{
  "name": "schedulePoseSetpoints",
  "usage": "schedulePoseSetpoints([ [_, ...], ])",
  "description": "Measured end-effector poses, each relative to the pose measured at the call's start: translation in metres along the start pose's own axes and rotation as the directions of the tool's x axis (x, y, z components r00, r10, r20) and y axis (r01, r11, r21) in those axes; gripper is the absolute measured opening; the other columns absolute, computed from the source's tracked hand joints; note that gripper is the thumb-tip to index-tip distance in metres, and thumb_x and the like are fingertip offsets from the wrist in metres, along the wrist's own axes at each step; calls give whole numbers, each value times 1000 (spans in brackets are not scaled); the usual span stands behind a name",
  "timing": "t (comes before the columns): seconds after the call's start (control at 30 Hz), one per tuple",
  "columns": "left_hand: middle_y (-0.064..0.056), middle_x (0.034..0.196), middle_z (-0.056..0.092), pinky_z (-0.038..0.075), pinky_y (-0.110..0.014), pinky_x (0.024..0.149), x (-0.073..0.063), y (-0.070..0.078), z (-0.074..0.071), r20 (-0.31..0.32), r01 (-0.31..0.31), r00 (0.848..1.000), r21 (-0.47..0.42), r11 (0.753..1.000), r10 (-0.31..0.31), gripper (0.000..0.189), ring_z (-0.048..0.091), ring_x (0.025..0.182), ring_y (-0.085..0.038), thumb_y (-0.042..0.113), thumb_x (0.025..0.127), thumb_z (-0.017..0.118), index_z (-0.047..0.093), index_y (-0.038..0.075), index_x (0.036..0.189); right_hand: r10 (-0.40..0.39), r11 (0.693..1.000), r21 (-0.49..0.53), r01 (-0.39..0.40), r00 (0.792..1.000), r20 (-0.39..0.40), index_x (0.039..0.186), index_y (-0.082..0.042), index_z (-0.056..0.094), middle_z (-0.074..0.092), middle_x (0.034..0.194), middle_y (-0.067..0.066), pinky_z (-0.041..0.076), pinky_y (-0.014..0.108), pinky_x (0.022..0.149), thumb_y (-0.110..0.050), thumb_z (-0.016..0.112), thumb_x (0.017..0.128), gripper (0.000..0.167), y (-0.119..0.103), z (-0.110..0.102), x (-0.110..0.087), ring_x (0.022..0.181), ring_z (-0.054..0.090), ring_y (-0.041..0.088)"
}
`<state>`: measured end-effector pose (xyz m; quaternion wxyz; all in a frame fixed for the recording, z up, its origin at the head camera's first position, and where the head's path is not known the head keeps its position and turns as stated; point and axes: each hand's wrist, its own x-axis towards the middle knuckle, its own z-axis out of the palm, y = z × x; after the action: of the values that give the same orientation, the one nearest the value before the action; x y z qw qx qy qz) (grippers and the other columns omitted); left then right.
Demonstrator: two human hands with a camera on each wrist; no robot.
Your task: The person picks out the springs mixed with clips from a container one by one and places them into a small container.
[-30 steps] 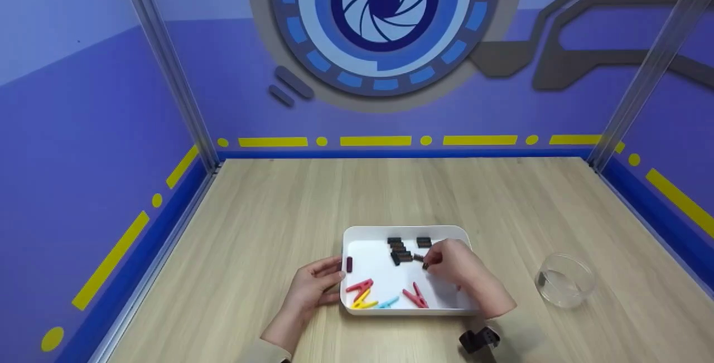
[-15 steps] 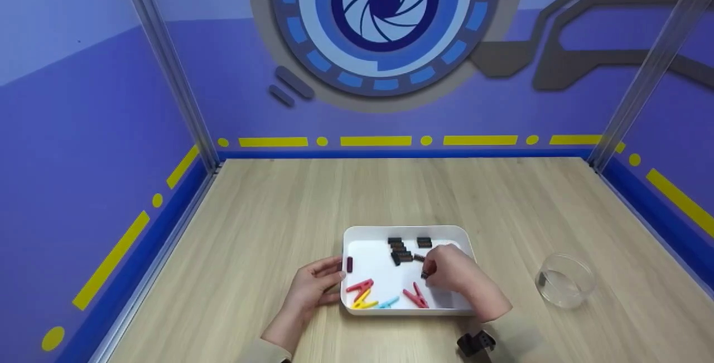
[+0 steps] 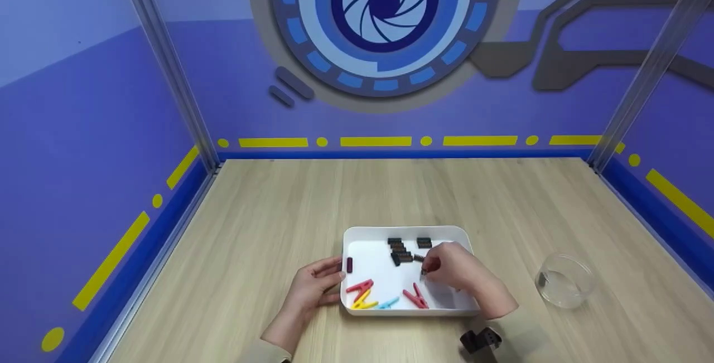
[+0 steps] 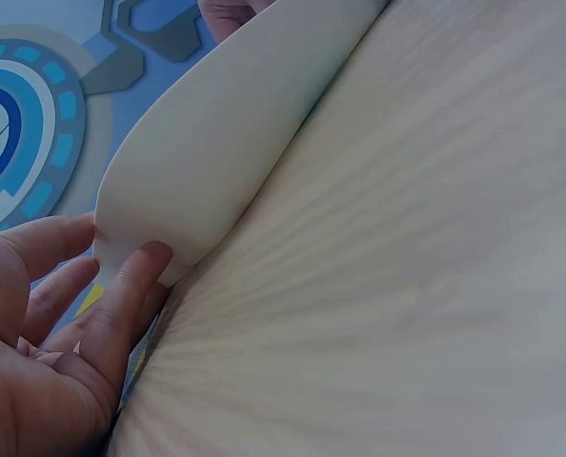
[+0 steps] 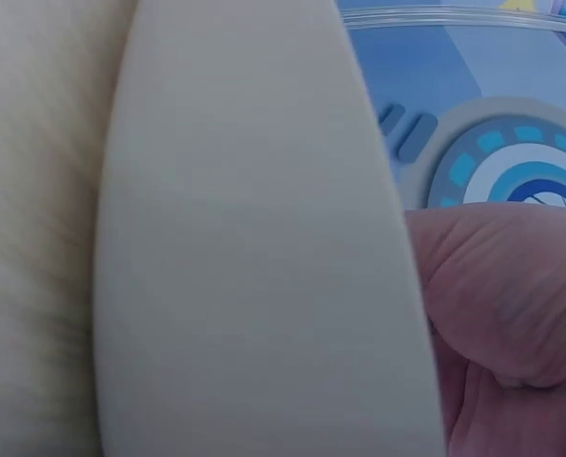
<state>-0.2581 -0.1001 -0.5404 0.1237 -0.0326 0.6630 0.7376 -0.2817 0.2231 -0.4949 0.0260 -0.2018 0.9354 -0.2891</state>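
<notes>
A white tray (image 3: 368, 312) stands on the table. My left hand (image 3: 312, 284) rests at its left side, fingers fairly straight and touching the outer wall; the left wrist view shows the fingertips (image 4: 154, 253) on that wall. My right hand (image 3: 454, 267) reaches over the tray's right part and pinches a small dark piece (image 3: 423, 274) close over the floor, mostly hidden by the fingers. Several small black ribbed blocks (image 3: 400, 252) lie beyond it, with a pair of the same blocks (image 3: 424, 242) near the back wall. In the right wrist view the tray wall hides the fingertips.
Along the tray's front lie red clothespins (image 3: 415, 296), a yellow clothespin (image 3: 363, 300) and a light blue clothespin (image 3: 389, 302). A dark maroon block (image 3: 350, 265) sits by the left wall. To the right stands a clear round dish (image 3: 566, 282) with a dark piece inside.
My right hand has shifted slightly toward the front of the tray with the small dark piece between its fingertips. The left hand and the tray have stayed put.
</notes>
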Motion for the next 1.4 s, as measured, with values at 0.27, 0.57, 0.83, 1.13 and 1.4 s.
schedulePoseSetpoints([
  [0.27,-24,144,60,66,-32,69,0,0,0,4,-8,1000,-1,1000,8,54,72,112,-22,10,95,73,55,0,145,13,996,93,-16,999,42,87,-8,77,74,82,0,51,19,58,-1,79,84,8,4,-11,-2,71,59,7],
  [0.57,-24,144,60,66,-32,71,1,0,0,1,-6,1000,-4,1000,6,54,72,112,-22,10,95,73,55,0,145,33,983,177,-46,996,77,90,-10,77,72,82,0,52,28,44,-2,77,86,9,9,-20,-4,61,61,14],
  [0.83,-23,143,61,66,-33,72,1,0,1,-14,11,1000,18,1000,-10,53,73,110,-21,11,94,74,57,3,144,-11,988,153,6,999,34,92,-7,78,75,83,1,52,20,61,-4,79,86,7,14,-32,-7,71,61,7],
  [1.13,-23,144,60,66,-34,73,0,0,1,8,5,1000,7,1000,-5,53,71,115,-24,11,96,72,56,1,145,-4,990,144,9,1000,-29,93,-6,78,76,89,3,54,19,72,-2,77,86,8,27,-57,-16,82,63,8],
  [1.4,-24,144,60,66,-34,72,0,1,1,0,8,1000,7,1000,-8,54,72,112,-23,12,95,73,56,1,145,102,982,170,-86,991,-88,100,-4,77,76,96,8,54,18,71,-5,75,89,11,39,-85,-31,85,62,14],
])
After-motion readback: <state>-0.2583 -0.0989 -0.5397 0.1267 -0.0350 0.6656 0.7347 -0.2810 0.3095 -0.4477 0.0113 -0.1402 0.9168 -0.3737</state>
